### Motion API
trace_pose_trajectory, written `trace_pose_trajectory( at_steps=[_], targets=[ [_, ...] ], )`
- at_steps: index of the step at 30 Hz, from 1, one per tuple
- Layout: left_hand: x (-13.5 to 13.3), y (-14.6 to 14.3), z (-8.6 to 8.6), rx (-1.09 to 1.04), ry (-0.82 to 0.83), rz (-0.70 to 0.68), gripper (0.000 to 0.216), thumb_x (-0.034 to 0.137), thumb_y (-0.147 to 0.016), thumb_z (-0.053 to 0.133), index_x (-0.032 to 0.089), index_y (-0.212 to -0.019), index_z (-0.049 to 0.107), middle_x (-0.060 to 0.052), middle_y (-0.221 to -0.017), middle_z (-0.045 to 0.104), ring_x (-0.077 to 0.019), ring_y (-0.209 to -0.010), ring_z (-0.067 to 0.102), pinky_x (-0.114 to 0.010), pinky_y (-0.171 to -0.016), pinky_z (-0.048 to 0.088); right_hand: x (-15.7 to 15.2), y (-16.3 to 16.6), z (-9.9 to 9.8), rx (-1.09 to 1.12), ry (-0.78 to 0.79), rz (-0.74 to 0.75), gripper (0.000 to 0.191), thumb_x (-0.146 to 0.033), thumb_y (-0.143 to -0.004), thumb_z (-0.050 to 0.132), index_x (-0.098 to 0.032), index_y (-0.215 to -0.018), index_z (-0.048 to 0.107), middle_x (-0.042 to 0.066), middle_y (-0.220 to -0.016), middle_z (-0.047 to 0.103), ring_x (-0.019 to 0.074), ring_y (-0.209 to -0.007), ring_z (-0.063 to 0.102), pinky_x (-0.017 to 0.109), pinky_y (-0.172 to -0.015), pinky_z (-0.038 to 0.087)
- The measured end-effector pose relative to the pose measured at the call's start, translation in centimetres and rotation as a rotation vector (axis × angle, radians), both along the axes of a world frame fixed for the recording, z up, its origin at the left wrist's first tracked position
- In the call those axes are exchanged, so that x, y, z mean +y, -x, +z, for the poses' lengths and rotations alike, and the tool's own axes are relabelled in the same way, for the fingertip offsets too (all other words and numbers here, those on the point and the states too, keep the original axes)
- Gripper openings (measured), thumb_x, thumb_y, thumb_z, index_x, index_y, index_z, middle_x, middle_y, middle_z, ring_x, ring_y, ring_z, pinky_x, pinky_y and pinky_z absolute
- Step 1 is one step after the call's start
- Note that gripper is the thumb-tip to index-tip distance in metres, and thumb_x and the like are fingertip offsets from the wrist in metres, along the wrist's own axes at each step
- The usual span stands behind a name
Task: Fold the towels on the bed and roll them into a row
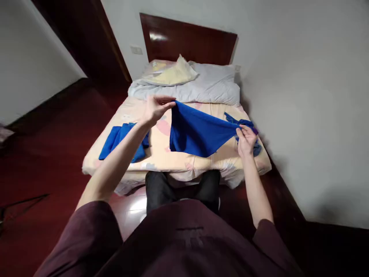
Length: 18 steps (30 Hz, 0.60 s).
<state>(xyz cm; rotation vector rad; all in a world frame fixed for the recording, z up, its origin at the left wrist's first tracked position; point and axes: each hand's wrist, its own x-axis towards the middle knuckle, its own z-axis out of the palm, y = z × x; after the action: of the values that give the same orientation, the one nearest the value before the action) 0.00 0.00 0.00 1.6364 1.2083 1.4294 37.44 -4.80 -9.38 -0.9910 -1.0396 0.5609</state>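
A blue cloth (198, 132) hangs stretched between my two hands above the foot of a bed (178, 159). My left hand (157, 107) pinches its upper left corner. My right hand (246, 140) is closed on its right corner, lower down. The cloth sags in a fold between them. A folded blue cloth (121, 140) lies on the bed to the left, partly behind my left forearm. More crumpled blue cloth (245, 125) lies on the bed by my right hand.
A grey duvet (207, 86) and a yellowish pillow (173, 73) lie at the dark wooden headboard (187, 40). A white wall (302, 96) runs along the bed's right side. Dark red floor (52, 154) spreads to the left.
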Motion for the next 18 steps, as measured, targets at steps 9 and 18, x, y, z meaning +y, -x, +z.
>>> trace_pose_trajectory(
  at_steps=[9,18],
  targets=[
    [-5.6,5.4,-5.1,-0.045,0.141,-0.009,0.053,0.051,-0.06,0.096,0.013,-0.093,0.081,-0.012,-0.094,0.079,-0.0275,-0.096,0.075,-0.038,-0.091,0.062,-5.2,-0.1,-0.8,-0.058,0.224,0.12,0.047,-0.048,-0.058,0.098,-0.019,-0.089,0.078,0.004,-0.083,0.077,0.0176,-0.072,0.072,0.031,-0.072,0.062],
    [-10.1,7.6,-6.9,0.062,0.291,0.015,0.049,0.051,-0.064,0.094,0.014,-0.093,0.082,-0.011,-0.085,0.077,-0.0257,-0.084,0.074,-0.034,-0.072,0.063,-7.4,-0.3,-0.8,-0.05,0.343,0.225,0.043,-0.041,-0.06,0.098,-0.02,-0.092,0.08,0.007,-0.091,0.079,0.0195,-0.081,0.074,0.033,-0.08,0.062]
  ],
)
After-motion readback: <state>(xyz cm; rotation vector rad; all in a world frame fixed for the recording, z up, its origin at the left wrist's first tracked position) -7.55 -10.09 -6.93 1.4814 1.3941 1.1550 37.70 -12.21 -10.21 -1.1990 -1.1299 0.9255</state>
